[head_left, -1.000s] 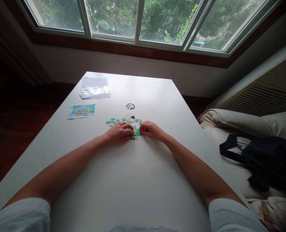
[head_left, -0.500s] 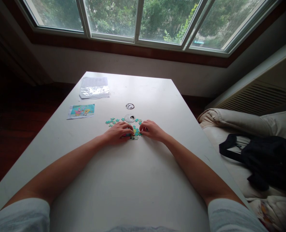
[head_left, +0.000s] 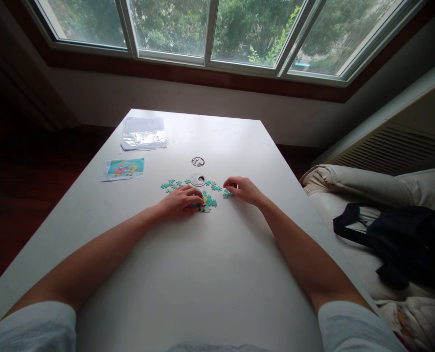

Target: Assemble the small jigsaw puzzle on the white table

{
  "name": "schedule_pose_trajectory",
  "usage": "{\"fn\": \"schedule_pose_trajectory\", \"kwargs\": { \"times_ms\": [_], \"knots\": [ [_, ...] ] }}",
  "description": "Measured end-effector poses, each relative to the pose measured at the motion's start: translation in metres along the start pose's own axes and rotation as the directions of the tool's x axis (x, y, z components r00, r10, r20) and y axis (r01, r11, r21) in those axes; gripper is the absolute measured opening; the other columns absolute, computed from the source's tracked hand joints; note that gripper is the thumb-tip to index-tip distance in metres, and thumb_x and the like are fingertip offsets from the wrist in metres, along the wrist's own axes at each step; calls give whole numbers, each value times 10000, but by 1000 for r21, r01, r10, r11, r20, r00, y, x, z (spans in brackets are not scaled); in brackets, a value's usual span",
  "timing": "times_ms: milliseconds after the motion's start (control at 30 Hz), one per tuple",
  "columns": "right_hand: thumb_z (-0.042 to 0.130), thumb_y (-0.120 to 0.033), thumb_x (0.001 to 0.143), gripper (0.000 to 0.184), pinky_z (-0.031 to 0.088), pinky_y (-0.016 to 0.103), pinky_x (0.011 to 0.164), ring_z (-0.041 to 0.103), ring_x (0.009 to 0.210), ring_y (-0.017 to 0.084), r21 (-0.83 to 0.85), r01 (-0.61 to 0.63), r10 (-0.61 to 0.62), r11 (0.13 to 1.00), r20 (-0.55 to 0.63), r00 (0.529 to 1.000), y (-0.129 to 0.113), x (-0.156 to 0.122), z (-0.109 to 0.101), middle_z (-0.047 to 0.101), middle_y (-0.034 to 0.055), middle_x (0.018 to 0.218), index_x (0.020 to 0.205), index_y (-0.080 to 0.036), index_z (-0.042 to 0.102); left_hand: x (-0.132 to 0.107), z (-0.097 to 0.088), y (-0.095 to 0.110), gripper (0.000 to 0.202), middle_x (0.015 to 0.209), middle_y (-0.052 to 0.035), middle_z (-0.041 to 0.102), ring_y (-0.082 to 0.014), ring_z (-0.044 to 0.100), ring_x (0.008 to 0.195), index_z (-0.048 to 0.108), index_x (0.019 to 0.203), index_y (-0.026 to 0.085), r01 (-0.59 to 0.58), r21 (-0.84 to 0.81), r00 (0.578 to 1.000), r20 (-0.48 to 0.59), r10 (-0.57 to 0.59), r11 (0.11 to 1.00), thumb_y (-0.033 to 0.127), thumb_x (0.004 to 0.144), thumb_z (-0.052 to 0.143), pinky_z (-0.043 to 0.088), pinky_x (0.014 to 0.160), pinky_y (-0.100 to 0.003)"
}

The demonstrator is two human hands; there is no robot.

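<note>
Small teal jigsaw pieces (head_left: 173,184) lie scattered on the white table (head_left: 188,274). A joined cluster of pieces (head_left: 207,203) sits in the middle. My left hand (head_left: 179,200) lies over the cluster's left side with its fingers curled down on it. My right hand (head_left: 243,189) is to the right of the cluster, its fingers pinched at a loose teal piece (head_left: 227,193) on the tabletop. Whether the piece is lifted I cannot tell.
A round cable grommet (head_left: 197,179) and its cap (head_left: 197,161) sit just beyond the pieces. A printed cartoon picture (head_left: 124,168) and a clear plastic bag (head_left: 144,133) lie at the far left. A black bag (head_left: 404,244) rests on a cream sofa (head_left: 349,186) to the right.
My right hand has left the joined cluster and moved right and slightly away, onto a loose piece. My left hand has stayed on the cluster.
</note>
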State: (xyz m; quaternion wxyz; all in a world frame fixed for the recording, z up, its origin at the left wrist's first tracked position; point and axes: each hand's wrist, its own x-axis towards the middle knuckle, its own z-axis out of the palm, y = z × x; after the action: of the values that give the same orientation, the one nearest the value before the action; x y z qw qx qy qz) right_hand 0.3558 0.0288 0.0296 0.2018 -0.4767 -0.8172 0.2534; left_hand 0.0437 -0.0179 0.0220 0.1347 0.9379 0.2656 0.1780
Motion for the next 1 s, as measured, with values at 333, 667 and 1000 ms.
{"fn": "schedule_pose_trajectory", "kwargs": {
  "times_ms": [333,667,1000],
  "knots": [
    [607,-281,821,183,404,247,647,567,676,143,-72,-88,101,994,206,973,8,-9,-33,667,8,764,951,-216,719,-1,0,0,225,1259,-55,640,-228,567,1137,657,1158,289,-3,-2,1000,-3,3,1000,317,969,539,381,1060,-384],
    [646,-272,768,195,384,242,592,558,652,140,-99,-134,159,986,315,936,20,-13,-43,661,7,777,951,-220,686,-2,0,0,233,1257,-59,640,-225,566,1137,661,1163,290,-1,-10,1000,-7,1,1000,326,979,523,386,1057,-382],
    [641,-294,778,110,381,252,596,543,668,146,-139,-122,158,983,290,944,11,-10,-37,648,14,772,841,-208,669,-2,2,-2,238,1249,-60,643,-229,565,1135,667,1161,295,-3,-11,1000,-14,3,1000,336,982,516,391,1052,-384]
  ]
}}
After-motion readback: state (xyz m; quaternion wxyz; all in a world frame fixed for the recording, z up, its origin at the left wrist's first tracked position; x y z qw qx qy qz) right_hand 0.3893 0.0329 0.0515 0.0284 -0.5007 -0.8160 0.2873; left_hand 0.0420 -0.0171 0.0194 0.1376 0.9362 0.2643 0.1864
